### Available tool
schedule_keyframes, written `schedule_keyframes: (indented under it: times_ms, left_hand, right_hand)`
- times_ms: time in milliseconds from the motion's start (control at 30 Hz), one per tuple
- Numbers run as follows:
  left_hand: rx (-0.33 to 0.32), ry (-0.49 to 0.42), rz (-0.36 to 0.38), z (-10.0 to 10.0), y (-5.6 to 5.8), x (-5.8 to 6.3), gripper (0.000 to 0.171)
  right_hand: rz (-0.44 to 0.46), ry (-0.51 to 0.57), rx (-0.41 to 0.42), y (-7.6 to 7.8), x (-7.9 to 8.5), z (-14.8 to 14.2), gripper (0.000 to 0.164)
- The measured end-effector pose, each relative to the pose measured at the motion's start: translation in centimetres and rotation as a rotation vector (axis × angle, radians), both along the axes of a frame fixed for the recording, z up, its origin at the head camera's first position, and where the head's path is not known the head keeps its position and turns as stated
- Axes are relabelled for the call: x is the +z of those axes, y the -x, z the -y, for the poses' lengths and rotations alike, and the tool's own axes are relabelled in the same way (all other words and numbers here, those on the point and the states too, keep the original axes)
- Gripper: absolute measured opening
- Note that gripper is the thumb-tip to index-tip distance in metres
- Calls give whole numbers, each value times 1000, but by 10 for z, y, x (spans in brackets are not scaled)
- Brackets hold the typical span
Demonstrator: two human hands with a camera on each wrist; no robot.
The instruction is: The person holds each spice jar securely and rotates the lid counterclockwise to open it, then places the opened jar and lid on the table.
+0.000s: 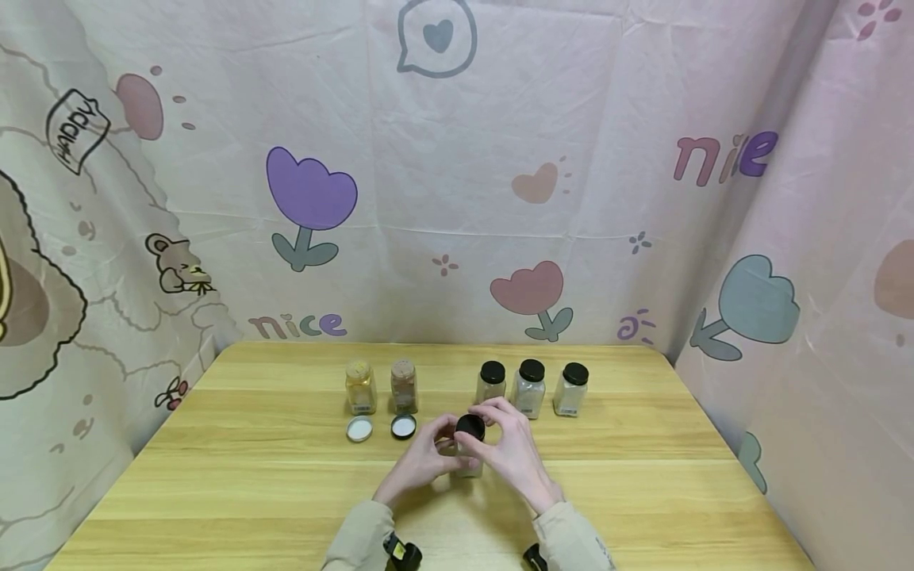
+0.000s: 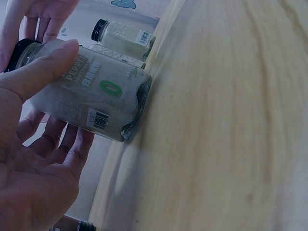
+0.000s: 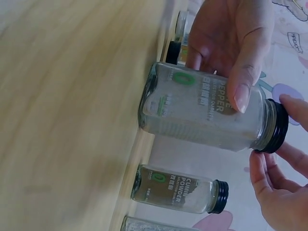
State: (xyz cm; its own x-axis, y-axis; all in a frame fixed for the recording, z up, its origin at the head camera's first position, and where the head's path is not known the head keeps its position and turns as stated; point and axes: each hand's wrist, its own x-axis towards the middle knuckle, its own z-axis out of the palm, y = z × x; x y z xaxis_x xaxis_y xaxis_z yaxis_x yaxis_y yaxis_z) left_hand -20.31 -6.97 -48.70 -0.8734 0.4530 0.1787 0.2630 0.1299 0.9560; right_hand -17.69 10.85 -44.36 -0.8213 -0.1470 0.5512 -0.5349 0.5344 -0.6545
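Observation:
A square glass pepper jar (image 1: 468, 469) with pale contents stands upright near the middle of the table, its base close over the wood. My left hand (image 1: 426, 455) grips its body, thumb across the printed label (image 2: 86, 72) and the other fingers behind. From the right, my right hand (image 1: 517, 454) pinches the black lid (image 3: 276, 127) at the jar's neck between thumb and fingers. The lid sits on the mouth.
Behind stand a cumin powder jar (image 1: 491, 381) and two black-capped jars of pale contents, one at the right end (image 1: 571, 390). Left of these are an uncapped yellow jar (image 1: 360, 388) and brown jar (image 1: 404, 387). Two lids, one pale (image 1: 359, 429), one black-rimmed (image 1: 403, 427), lie before them.

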Motion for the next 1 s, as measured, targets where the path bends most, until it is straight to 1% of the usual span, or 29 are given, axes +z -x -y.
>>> schedule_keyframes:
  times_ms: [167,233,333,533,667,833,933,1000]
  left_hand:
    - [4,5,2,0,1,-1,48]
    - [3,4,-3,0,1,-1,48]
    - [-1,2,-1,0,1,-1,48]
    - [7,10,4,0,1,-1,48]
    - [10,14,-1,0,1,-2,48]
    - [11,20,1,0,1,-2,48]
    - [9,15,0,0,2,-2,48]
    - [7,9,-6,0,2,-3,48]
  right_hand:
    - [-67,-40,46,1,0,0,33]
    - [-72,-45,63,1,0,0,32]
    - [-55,-34,64,0,2,0,33]
    - [-2,11,-11,-1,2,1,36]
    - [36,20,-29,-1,2,1,37]
    - [43,-3,-8,-1,2,0,36]
    - [34,-20,17,-1,2,0,33]
    - [11,-38,39,-1,2,0,31]
